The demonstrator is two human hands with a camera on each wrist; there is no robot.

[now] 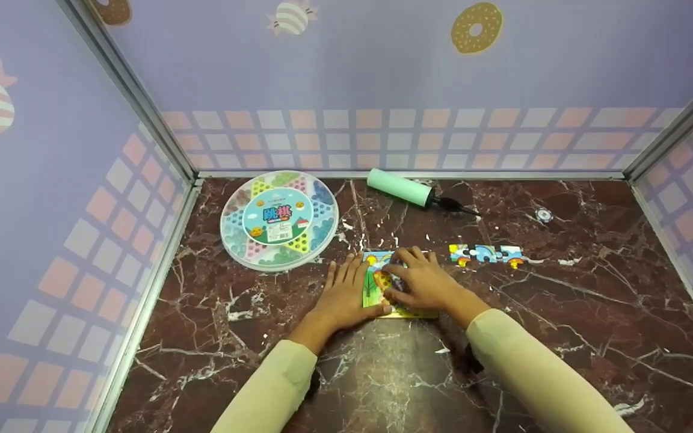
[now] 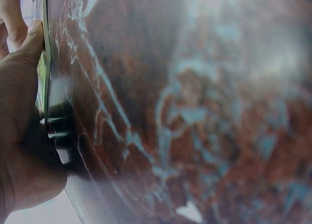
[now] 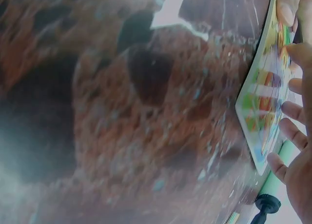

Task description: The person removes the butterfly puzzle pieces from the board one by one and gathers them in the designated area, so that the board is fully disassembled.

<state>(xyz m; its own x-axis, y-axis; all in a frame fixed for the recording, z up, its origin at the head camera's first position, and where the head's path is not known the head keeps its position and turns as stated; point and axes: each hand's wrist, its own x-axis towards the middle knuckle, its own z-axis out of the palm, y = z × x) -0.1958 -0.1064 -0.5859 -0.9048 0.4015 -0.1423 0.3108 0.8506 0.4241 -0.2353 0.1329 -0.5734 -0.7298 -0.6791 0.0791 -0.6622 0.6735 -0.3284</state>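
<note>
A jigsaw puzzle board (image 1: pixel 372 293) with a bright cartoon picture lies flat on the dark marble-patterned table in the head view. My left hand (image 1: pixel 341 300) rests along its left side, fingers straight, with the thumb at the near edge. Over the right part of the picture, my right hand (image 1: pixel 428 282) is spread, its fingertips down at the puzzle surface and covering much of it. The right wrist view shows those fingers (image 3: pixel 292 131) apart from one another above the board (image 3: pixel 247 107). To the right lie several joined puzzle pieces (image 1: pixel 485 254).
A round, clear-lidded Chinese checkers set (image 1: pixel 279 216) sits at the back left. Behind the puzzle lies a mint-green hand pump (image 1: pixel 397 187) with a black nozzle. A small round disc (image 1: pixel 543 214) is at the back right. Patterned walls (image 1: pixel 346 78) enclose the table.
</note>
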